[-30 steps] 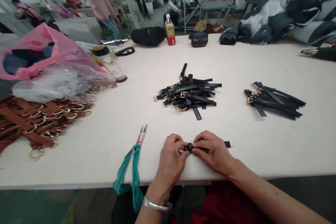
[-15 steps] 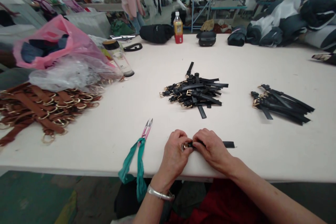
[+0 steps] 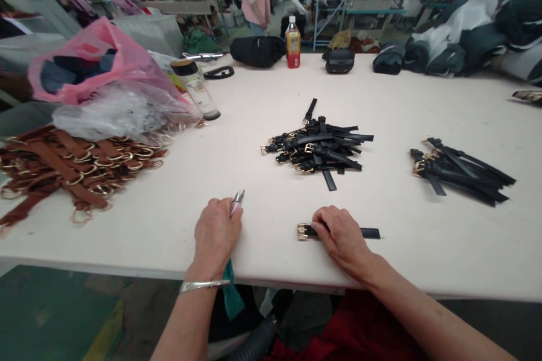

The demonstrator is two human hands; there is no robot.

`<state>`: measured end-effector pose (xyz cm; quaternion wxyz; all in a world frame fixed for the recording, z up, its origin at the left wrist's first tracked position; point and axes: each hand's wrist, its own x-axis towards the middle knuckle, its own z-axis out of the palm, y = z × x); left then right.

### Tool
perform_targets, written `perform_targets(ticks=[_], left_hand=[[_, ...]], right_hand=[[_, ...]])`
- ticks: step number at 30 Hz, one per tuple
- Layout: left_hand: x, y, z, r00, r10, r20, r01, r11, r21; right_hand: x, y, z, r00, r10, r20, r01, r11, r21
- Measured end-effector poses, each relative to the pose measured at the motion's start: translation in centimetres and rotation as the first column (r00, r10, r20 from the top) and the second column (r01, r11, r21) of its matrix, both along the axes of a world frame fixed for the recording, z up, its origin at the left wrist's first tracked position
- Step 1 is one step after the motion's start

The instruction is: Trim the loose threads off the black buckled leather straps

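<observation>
In the head view, the left hand (image 3: pixel 217 230) was closed around thread snips (image 3: pixel 237 201); the right hand's (image 3: pixel 342 238) grip held one black buckle strap (image 3: pixel 371 233) near the worktop's (image 3: pixel 271 262) front edge, seemingly unfinished. Of the larger central pile (image 3: pixel 324 144) and smaller pile (image 3: pixel 466 174) towards the right edge, which was done could not be told.

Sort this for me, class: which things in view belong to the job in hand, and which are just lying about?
Job, it seems:
- buckled strap under right hand
- scissors in left hand
- central black pile, right-hand black pile

Probably lying about:
- drink bottle
- pink bag
- brown straps
</observation>
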<state>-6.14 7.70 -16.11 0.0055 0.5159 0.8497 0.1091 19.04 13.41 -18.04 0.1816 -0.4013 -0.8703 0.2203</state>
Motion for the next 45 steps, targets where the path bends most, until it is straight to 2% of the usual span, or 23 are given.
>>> perform_targets(ticks=[2,5,7,10,13,18,25,36,40,45], left_hand=[[0.5,-0.4,0.5,1.0,-0.008,0.019,0.008,1.0,0.001],[2.1,-1.2,1.9,0.995,-0.05,0.088,0.046,0.998,0.041],[3.8,-1.8,3.0,0.972,-0.153,0.18,0.144,0.988,0.06],[6.4,-2.5,3.9,0.867,-0.37,0.334,0.375,0.926,0.053],[8.1,-2.9,3.8,0.804,-0.443,0.396,0.468,0.883,0.036],[8.5,-3.1,3.0,0.801,-0.445,0.4,0.482,0.876,0.01],[8.5,-3.2,2.8,0.797,-0.448,0.405,0.495,0.869,-0.011],[9.4,-3.9,2.1,0.801,-0.425,0.423,0.458,0.889,0.025],[9.8,-4.0,2.0,0.805,-0.409,0.431,0.433,0.9,0.046],[9.7,-4.3,1.7,0.813,-0.378,0.443,0.391,0.918,0.066]], right_hand=[[0.0,0.1,0.0,1.0,-0.011,-0.008,0.011,1.0,-0.009],[0.0,0.2,0.0,0.999,-0.025,-0.02,0.024,0.999,-0.029],[0.0,0.3,-0.1,0.999,-0.029,-0.034,0.028,0.999,-0.037],[0.1,0.3,-0.2,0.998,-0.031,-0.059,0.028,0.999,-0.046],[0.1,0.3,-0.2,0.997,-0.027,-0.076,0.023,0.998,-0.059],[0.2,0.4,0.0,0.995,-0.028,-0.094,0.02,0.996,-0.088],[0.2,0.5,0.1,0.993,-0.026,-0.118,0.012,0.993,-0.118],[0.2,0.5,0.5,0.987,-0.009,-0.158,-0.017,0.987,-0.163],[0.2,0.6,0.6,0.982,-0.053,-0.184,0.018,0.981,-0.191],[0.3,1.4,0.5,0.957,-0.171,-0.236,0.106,0.958,-0.265]])
